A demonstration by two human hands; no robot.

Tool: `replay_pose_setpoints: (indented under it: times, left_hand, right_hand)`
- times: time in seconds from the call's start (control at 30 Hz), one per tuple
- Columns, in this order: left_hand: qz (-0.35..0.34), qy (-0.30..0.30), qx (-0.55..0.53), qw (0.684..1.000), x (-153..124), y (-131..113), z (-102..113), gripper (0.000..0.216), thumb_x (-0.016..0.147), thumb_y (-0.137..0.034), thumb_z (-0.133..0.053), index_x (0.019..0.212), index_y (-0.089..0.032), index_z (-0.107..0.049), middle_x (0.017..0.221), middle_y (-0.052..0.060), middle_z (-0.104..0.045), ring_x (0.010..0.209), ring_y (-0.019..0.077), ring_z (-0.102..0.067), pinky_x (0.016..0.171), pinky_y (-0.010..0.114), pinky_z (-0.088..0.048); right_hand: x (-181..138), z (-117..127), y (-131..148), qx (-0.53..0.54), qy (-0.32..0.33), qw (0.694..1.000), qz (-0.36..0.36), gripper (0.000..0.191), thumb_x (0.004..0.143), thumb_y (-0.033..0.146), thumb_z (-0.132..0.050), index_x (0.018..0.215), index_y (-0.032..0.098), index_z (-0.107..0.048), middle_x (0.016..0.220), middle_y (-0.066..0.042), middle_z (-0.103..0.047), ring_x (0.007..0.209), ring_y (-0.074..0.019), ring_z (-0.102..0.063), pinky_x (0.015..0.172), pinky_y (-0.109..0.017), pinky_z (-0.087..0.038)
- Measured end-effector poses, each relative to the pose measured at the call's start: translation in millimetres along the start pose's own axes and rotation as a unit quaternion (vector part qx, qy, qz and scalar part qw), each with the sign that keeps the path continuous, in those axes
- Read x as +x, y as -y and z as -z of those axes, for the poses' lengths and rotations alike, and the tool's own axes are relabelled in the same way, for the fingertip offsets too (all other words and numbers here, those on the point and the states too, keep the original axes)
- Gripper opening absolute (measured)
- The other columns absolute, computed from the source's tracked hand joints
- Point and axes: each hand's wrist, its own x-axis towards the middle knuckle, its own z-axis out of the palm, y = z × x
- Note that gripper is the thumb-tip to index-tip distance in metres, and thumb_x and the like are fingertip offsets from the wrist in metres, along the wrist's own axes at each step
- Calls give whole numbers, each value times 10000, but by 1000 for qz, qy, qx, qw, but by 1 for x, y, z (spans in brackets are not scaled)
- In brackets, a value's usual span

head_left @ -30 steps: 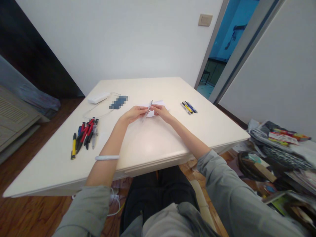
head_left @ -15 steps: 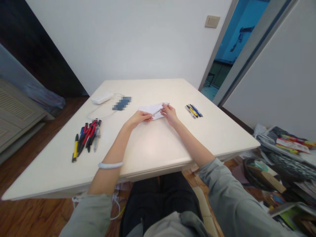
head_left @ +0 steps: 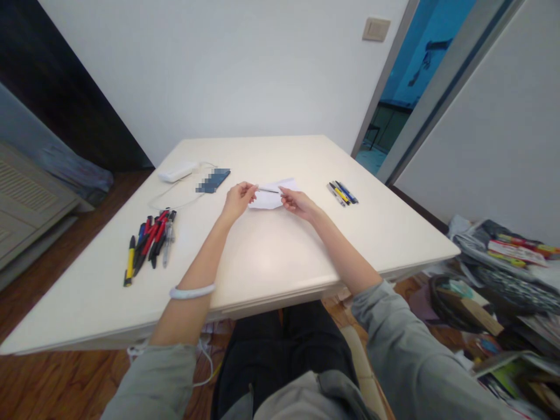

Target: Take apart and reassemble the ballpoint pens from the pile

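Note:
Over a sheet of white paper [head_left: 272, 202], a slim pen [head_left: 268, 190] is stretched level between my two hands. My left hand [head_left: 238, 199] pinches its left end, with the fingertips closed. At the other end my right hand [head_left: 299, 202] grips the darker tip between thumb and fingers. The pen has a pale part toward the left and a thin dark part toward the right; whether these are separate pieces is too small to tell. To the right of the paper lies a short row of pens [head_left: 343, 193], with yellow, blue and clear barrels.
A pile of red, black, blue, yellow and clear pens [head_left: 153, 238] lies on the left of the white table [head_left: 280, 256]. Behind it are a partly blurred phone [head_left: 217, 181] and a white power strip [head_left: 177, 171] with a cable. A cluttered shelf [head_left: 516, 280] stands right of the table.
My hands have raised the pen slightly and turned it from slanting up rightward to nearly level. My left hand moved up and left, my right hand a little down and left.

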Motion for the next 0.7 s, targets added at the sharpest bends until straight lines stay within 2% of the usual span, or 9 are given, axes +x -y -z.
replay_pose_setpoints:
  times: [0.1,0.17,0.23,0.37,0.5,0.57,0.7]
  left_hand:
    - [-69,31,53,996,0,2,4,404,954,-488,-525,657,-214,-511,586,-24,-498,590,134,-486,635,265,-407]
    - [-78,39,68,994,0,3,6,438,969,-493,-466,626,-222,-475,591,-21,-465,596,141,-460,626,273,-383]
    - [-63,37,79,994,0,3,8,461,962,-517,-453,607,-224,-467,590,-17,-455,599,148,-442,617,283,-364]
    - [-22,38,97,994,-1,1,9,490,922,-587,-501,597,-220,-499,581,-9,-482,614,159,-455,615,283,-357]
    - [11,50,91,995,-3,1,8,525,911,-599,-517,549,-221,-485,533,2,-495,596,163,-482,602,271,-371]
    - [16,37,91,995,-4,1,7,533,914,-597,-506,535,-224,-470,498,-4,-468,557,158,-468,579,272,-364]
    - [1,-1,110,994,-5,-1,6,538,924,-601,-469,540,-225,-466,482,-12,-448,517,148,-438,546,285,-319]
  right_hand:
    - [-8,3,4,-59,120,991,-22,309,914,412,-712,816,131,-631,496,95,-404,383,-31,-274,355,-169,-179]
    - [-12,4,6,-94,186,978,-30,320,945,435,-668,902,118,-666,497,119,-311,388,-36,-209,364,-174,-159]
    - [-16,4,6,-125,217,968,-30,330,958,435,-645,944,108,-680,508,127,-259,400,-40,-181,374,-177,-151]
    - [-13,4,1,-172,206,963,25,312,911,435,-689,891,124,-683,506,122,-274,416,-41,-221,399,-176,-184]
    - [-7,4,-5,-234,165,953,100,295,827,426,-756,834,139,-693,503,85,-439,436,-52,-347,418,-185,-252]
    - [-5,4,-6,-252,141,949,124,295,808,424,-768,832,139,-695,512,73,-490,435,-55,-375,416,-192,-256]
    - [-4,3,-6,-261,130,947,130,360,886,486,-668,838,132,-714,471,91,-403,412,-49,-322,409,-192,-241]
